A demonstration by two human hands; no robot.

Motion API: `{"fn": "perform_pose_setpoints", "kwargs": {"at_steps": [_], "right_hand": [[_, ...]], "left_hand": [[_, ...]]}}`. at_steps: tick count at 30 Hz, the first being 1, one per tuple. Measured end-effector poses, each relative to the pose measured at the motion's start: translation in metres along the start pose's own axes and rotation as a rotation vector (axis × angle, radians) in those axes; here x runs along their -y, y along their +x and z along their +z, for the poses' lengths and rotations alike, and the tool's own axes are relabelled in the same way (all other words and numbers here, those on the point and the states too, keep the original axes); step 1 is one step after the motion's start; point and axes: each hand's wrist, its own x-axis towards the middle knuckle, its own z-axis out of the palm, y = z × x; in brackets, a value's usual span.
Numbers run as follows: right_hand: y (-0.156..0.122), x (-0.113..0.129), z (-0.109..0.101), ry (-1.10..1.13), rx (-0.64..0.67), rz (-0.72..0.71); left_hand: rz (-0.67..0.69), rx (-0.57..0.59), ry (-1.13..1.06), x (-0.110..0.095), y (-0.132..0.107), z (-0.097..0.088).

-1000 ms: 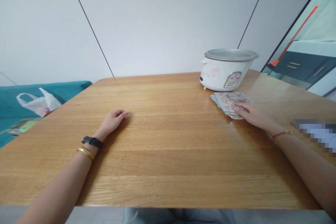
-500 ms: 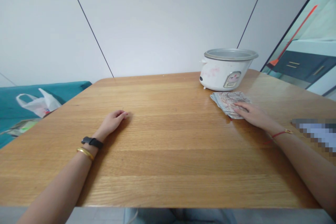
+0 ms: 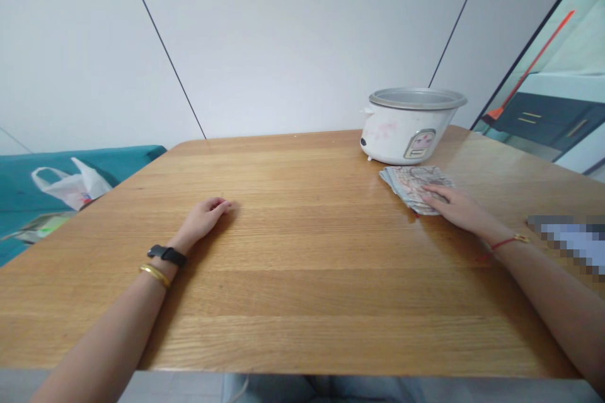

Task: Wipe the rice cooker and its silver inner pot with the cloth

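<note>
Left hand (image 3: 203, 219) lies on the wooden table (image 3: 283, 289), relaxed, fingers loosely curled, holding nothing. A black watch band (image 3: 166, 255) and a gold bangle (image 3: 154, 276) sit on that wrist. Right hand (image 3: 460, 211) is open and palm-down, its fingers across the near edge of a fanned stack of banknotes (image 3: 413, 189), not closed around it; the flat hand seems placed to keep the notes pinned rather than lifted. A red string bracelet (image 3: 505, 242) circles that wrist. The notes lie just in front of a white rice cooker (image 3: 406, 135), lidless, with its silver inner pot (image 3: 416, 98) showing. Farther left, a white plastic bag (image 3: 70, 186) lies on a teal sofa (image 3: 28, 167). Far right, beyond a dark frame, stand a red-handled broom (image 3: 529, 69) and dark cabinets (image 3: 543, 114).
</note>
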Motion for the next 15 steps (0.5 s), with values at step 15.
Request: {"fn": "perform_pose_setpoints", "kwargs": {"at_steps": [15], "right_hand": [[-0.004,0.016,-0.012,-0.004,0.062,0.029]], "left_hand": [[-0.01,0.012,0.003,-0.003,-0.001,-0.002]]}}
